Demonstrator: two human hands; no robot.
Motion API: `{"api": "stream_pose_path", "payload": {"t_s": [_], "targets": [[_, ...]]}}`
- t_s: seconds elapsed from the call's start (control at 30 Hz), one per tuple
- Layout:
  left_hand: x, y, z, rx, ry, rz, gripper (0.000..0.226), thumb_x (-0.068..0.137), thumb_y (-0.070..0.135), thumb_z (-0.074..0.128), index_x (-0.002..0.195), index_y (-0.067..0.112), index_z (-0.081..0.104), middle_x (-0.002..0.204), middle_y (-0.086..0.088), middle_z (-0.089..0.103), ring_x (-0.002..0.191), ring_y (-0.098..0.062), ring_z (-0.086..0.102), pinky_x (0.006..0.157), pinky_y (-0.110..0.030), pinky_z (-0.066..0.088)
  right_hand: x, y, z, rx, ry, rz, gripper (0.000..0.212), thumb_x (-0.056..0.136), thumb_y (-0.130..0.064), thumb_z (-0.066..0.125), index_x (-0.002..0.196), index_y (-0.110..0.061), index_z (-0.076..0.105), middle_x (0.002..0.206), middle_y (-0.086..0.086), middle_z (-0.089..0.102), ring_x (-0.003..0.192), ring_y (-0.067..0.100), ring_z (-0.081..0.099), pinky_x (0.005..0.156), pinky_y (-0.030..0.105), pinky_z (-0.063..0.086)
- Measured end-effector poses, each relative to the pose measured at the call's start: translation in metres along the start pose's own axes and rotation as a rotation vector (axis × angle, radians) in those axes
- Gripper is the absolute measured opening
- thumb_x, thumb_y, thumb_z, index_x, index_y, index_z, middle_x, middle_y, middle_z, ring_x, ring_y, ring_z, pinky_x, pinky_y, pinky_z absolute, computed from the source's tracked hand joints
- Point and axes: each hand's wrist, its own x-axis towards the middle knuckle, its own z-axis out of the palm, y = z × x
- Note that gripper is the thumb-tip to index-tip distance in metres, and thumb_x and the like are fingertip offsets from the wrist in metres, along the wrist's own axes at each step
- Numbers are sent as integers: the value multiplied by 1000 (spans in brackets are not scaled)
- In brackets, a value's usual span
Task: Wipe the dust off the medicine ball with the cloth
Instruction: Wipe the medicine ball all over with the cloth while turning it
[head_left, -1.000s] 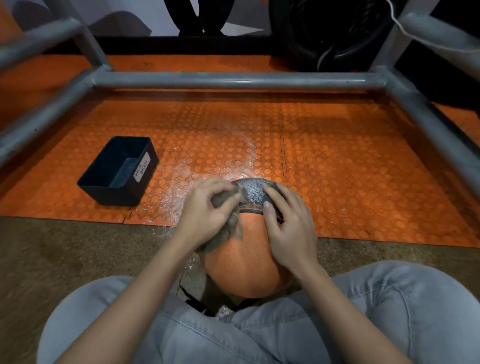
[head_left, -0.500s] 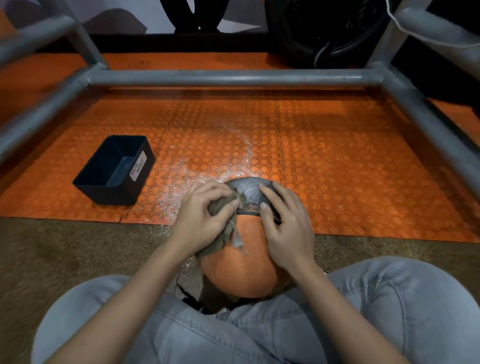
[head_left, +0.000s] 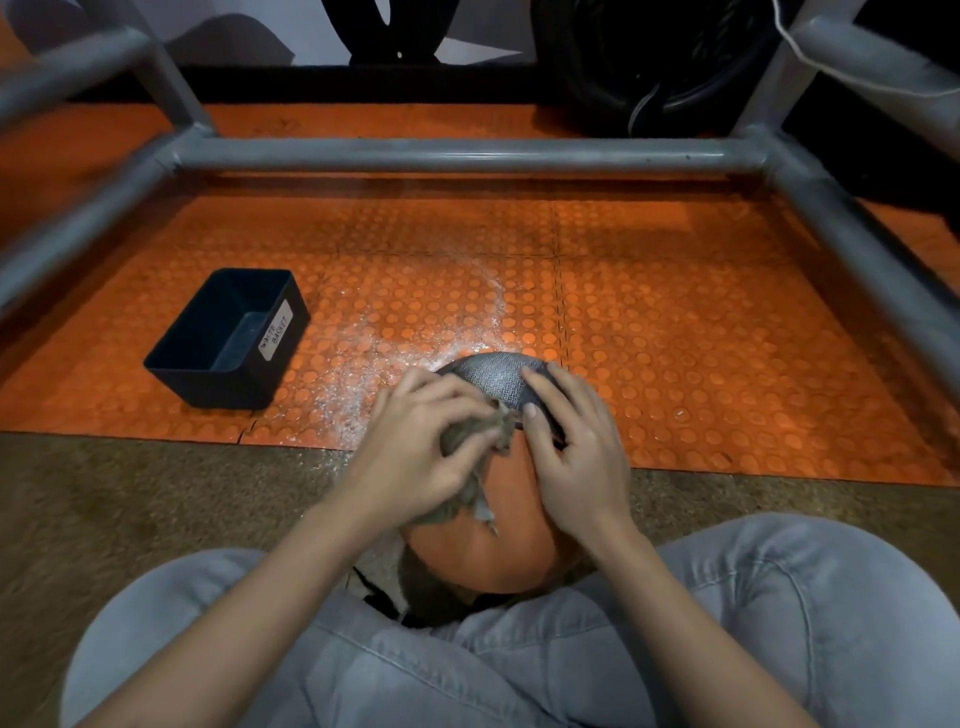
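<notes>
Left hand (head_left: 415, 460) grasps the cloth (head_left: 470, 432) against the ball (head_left: 493, 551), its grey top just above; right hand (head_left: 579, 457) rests flat.

The ball (head_left: 498, 551) is showing a matt, finely grained orange skin, and its dark panel (head_left: 491, 382) is looking woven and dusted pale. The cloth (head_left: 470, 434), bunched in the left hand (head_left: 410, 457), is looking soft, grey-brown and frayed at its edges. The mat (head_left: 675, 338) is carrying raised round studs and giving off a slight sheen, with white powder (head_left: 363, 384) lying on it. The bin (head_left: 223, 387) is looking like matt black plastic and wearing a paper label (head_left: 275, 331). The frame (head_left: 457, 155) is reading as dull grey metal tube; the carpet (head_left: 156, 509) is looking coarse.
</notes>
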Motion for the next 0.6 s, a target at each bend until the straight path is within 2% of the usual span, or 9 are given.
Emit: {"api": "stream_pose_path", "payload": {"t_s": [0.1, 0.17, 0.23, 0.3, 0.37, 0.4, 0.47, 0.53, 0.6], "targets": [[16, -31, -4, -182, 66, -370, 5, 86, 26, 65, 84, 30, 65, 88, 17, 61, 90, -13, 51, 84, -33, 41, -2, -3, 1, -19, -16, 5, 54, 90, -54, 28, 131, -34, 55, 144, -6, 46, 138, 20, 34, 113, 44, 26], [22, -45, -3, -356, 121, -546, 18, 87, 17, 65, 77, 31, 62, 87, 10, 64, 81, -9, 56, 79, -32, 47, 0, -5, 1, -13, -9, 10, 54, 89, -55, 29, 130, -34, 56, 143, -6, 48, 136, 19, 36, 111, 46, 29], [22, -38, 4, -316, 137, -491, 16, 86, 15, 67, 78, 29, 63, 87, 12, 63, 83, -10, 54, 79, -28, 42, 3, -3, 0, 13, 7, 20, 53, 89, -54, 30, 129, -32, 57, 141, -5, 49, 135, 20, 38, 109, 48, 32], [14, -17, 10, -203, 129, -309, 2, 84, 23, 68, 85, 25, 68, 88, 24, 57, 92, -10, 48, 85, -20, 33, 3, -1, 1, 29, 18, 27, 53, 90, -53, 30, 129, -30, 58, 141, -4, 50, 133, 21, 40, 108, 49, 33], [9, 0, 11, -129, 92, -143, 16, 81, 32, 65, 89, 21, 72, 90, 31, 53, 94, -8, 43, 85, -14, 30, 1, 1, 0, 25, 21, 18, 52, 90, -52, 31, 130, -30, 57, 141, -3, 50, 133, 22, 40, 107, 49, 33], [10, -1, 10, -122, 67, -119, 17, 81, 33, 65, 91, 21, 73, 90, 31, 53, 94, -8, 43, 85, -14, 31, 1, 1, 0, 18, 19, 11, 52, 90, -51, 31, 130, -30, 57, 141, -3, 49, 134, 23, 40, 108, 49, 33], [16, -13, 7, -166, 56, -207, 9, 84, 27, 68, 91, 23, 70, 90, 24, 57, 95, -11, 48, 86, -22, 37, 0, -1, 1, 1, 7, 6, 53, 90, -52, 30, 131, -31, 56, 142, -3, 48, 135, 23, 38, 109, 49, 31], [25, -33, 2, -299, 115, -445, 7, 85, 19, 67, 90, 23, 68, 90, 15, 61, 93, -12, 56, 89, -32, 46, 1, -4, 2, -12, -11, 7, 54, 90, -54, 28, 131, -32, 55, 144, -4, 46, 137, 21, 35, 111, 47, 29], [27, -41, -1, -386, 147, -596, 8, 86, 17, 66, 85, 24, 68, 90, 11, 63, 92, -11, 61, 88, -32, 48, 2, -6, 3, -9, -13, 9, 55, 89, -55, 28, 131, -33, 55, 144, -5, 46, 137, 19, 34, 112, 46, 28]]}}
